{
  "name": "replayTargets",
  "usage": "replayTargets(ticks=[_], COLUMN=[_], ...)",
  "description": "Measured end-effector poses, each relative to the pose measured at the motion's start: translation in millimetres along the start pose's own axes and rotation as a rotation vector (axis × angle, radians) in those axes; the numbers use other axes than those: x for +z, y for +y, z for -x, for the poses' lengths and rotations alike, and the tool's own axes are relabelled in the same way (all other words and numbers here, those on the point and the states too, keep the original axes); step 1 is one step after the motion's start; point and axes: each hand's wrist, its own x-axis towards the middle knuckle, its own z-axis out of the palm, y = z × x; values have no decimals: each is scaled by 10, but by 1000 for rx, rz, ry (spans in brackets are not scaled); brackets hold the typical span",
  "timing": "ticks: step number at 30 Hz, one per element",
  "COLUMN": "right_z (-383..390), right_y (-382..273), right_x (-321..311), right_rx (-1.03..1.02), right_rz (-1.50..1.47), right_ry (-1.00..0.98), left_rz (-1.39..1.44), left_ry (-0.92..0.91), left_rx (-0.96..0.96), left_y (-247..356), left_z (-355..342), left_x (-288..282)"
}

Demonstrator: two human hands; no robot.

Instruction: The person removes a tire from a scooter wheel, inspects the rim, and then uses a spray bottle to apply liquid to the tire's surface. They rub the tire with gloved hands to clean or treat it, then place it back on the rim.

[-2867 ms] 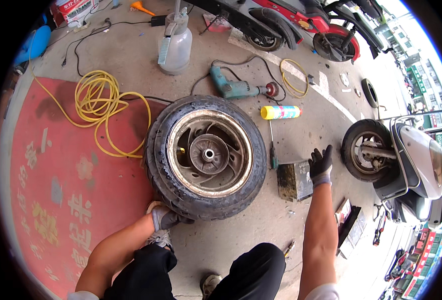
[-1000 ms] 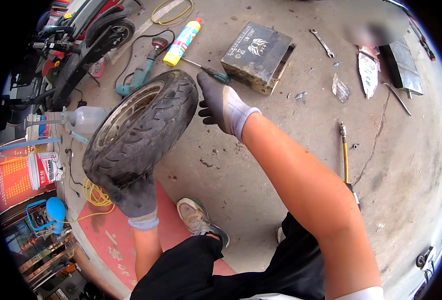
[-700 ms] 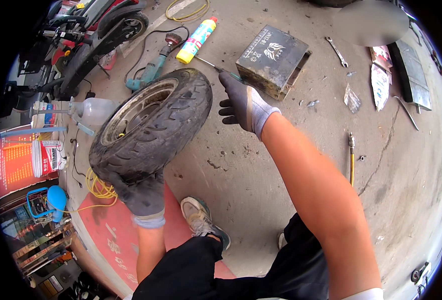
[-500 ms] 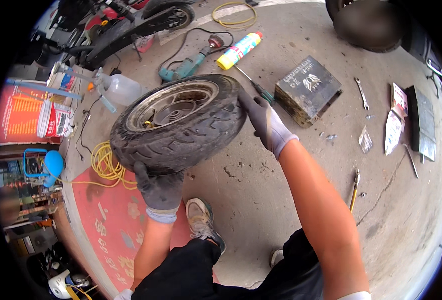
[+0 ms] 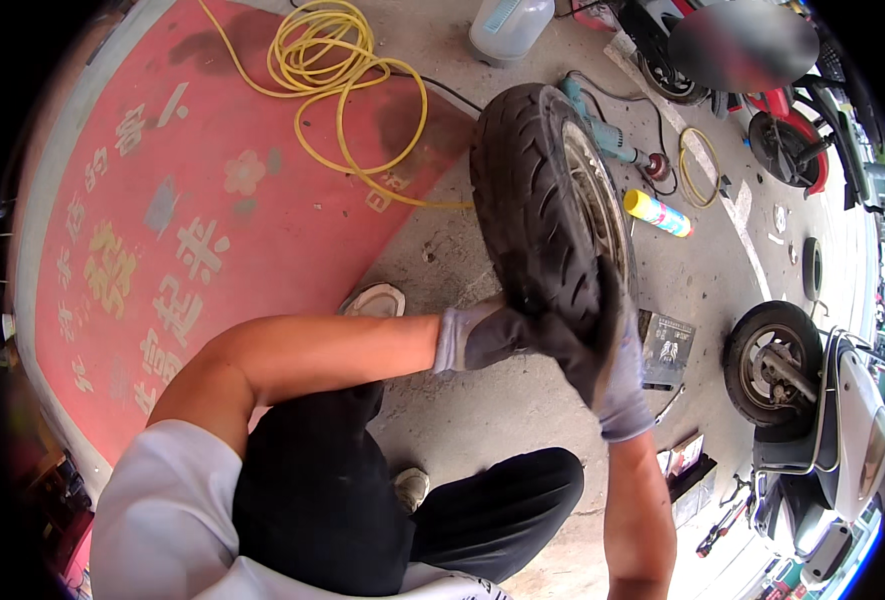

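Observation:
A scooter wheel [image 5: 522,190] with a worn black tyre and dirty metal rim stands tilted nearly upright before me, its rim facing right. My left hand [image 5: 507,335], in a dark grey work glove, is closed against the lower tread, its fingertips partly hidden. My right hand [image 5: 602,350], gloved alike, grips the tyre's near lower edge with the thumb side over the tread. The two hands meet close together at the bottom of the tyre. Just behind the right hand lies a dark square box [image 5: 667,345], partly covered.
A red mat [image 5: 292,230] with pale lettering lies at left, a coiled yellow hose [image 5: 332,60] on it. Beyond the wheel are a teal power tool [image 5: 602,135], a yellow spray can [image 5: 657,213] and a clear sprayer bottle [image 5: 510,30]. A parked scooter [image 5: 852,430] stands at right.
The view has swung round. The wheel has gone from lying nearly flat to nearly upright, still held. My hands, formerly on opposite sides of the tyre, are now close together at its lower edge.

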Motion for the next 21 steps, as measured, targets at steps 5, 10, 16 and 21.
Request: replayTargets(ticks=[5,10,16,21], right_z=[156,-205,-141,-112], right_y=[104,46,96,-134], right_x=[527,559,555,600], right_rx=[-28,-110,-175,-39], right_rz=[190,252,149,-384], right_ry=[61,95,131,388], left_rz=[-679,-179,-1148,-2325], left_ry=[-152,61,79,-110], left_rx=[145,-98,305,375], left_y=[-174,-22,224,133], left_z=[519,528,240,295], left_x=[-647,-849,-519,-738])
